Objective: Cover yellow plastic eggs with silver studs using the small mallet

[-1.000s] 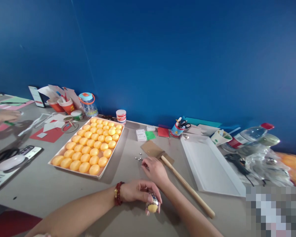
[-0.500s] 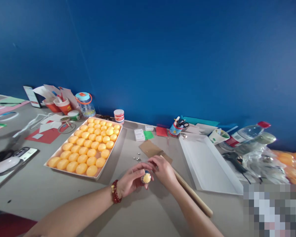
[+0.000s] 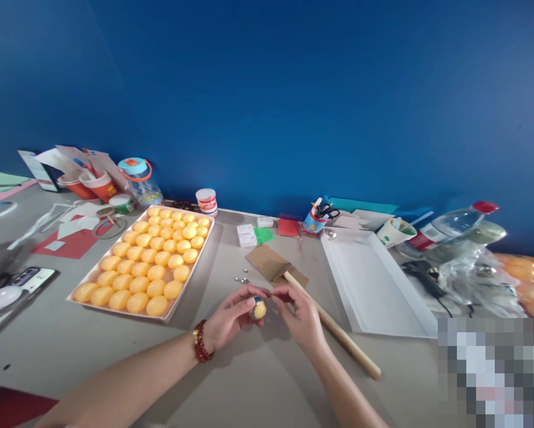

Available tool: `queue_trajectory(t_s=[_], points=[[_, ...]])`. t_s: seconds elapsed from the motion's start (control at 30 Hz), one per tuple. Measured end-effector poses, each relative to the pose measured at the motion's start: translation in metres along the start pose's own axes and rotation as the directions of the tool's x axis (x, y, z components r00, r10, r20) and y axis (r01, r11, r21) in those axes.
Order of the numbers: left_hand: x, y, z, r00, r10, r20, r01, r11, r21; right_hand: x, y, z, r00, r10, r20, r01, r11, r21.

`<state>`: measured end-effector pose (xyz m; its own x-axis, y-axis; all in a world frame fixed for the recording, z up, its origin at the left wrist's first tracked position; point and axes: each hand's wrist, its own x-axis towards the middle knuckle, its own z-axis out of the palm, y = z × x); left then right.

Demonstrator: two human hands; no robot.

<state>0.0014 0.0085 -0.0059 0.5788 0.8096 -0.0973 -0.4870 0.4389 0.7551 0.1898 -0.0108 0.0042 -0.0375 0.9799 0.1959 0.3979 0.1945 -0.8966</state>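
My left hand (image 3: 231, 315), with a red bead bracelet on its wrist, grips a small round ornament (image 3: 260, 310) with a yellow face and a blue and silver rim. Close beside it on the right, my right hand (image 3: 300, 314) has its thumb and forefinger pinched together. Whatever lies between those fingertips is too small to make out. A few small silver beads (image 3: 244, 279) lie on the table just beyond my left hand. Under and past my right hand runs a wooden-handled tool (image 3: 349, 345), its far end on a piece of brown cardboard (image 3: 261, 261).
A shallow box of orange balls (image 3: 162, 258) stands on the left, a white tray (image 3: 373, 279) on the right. Along the blue wall are small white boxes (image 3: 247, 236), a pen cup with scissors (image 3: 314, 224) and a plastic bottle (image 3: 454, 226). A black glue gun (image 3: 422, 279) lies at right.
My right hand has turned, so its thumb now shows in a pinch beside the ornament. My left hand still holds the ornament. The whole view has shifted slightly.
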Motion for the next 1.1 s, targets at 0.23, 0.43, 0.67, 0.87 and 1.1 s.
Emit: queue_trajectory(t_s=[0.23, 0.43, 0.67, 0.87, 1.1], points=[[-0.001, 0.001, 0.0, 1.0, -0.007, 0.023, 0.007, 0.999, 0.032, 0.002, 0.001, -0.009, 1.0, -0.018, -0.013, 0.016, 0.991, -0.129], [-0.001, 0.003, 0.001, 0.999, -0.006, 0.034, 0.005, 1.0, 0.026, 0.003, 0.0, -0.009, 0.992, 0.126, -0.024, -0.127, 0.991, -0.047], [-0.001, 0.001, -0.001, 1.0, -0.011, 0.02, 0.01, 1.0, 0.022, 0.002, 0.0, -0.009, 0.986, 0.168, -0.003, -0.167, 0.986, 0.008], [0.002, -0.003, -0.002, 0.995, -0.068, -0.079, 0.067, 0.998, -0.011, -0.002, -0.001, -0.005, 0.992, 0.125, 0.036, -0.128, 0.987, 0.101], [0.003, -0.008, 0.002, 0.992, -0.028, -0.121, 0.03, 0.999, 0.019, -0.005, -0.009, -0.005, 0.941, 0.24, 0.238, -0.329, 0.812, 0.481]])
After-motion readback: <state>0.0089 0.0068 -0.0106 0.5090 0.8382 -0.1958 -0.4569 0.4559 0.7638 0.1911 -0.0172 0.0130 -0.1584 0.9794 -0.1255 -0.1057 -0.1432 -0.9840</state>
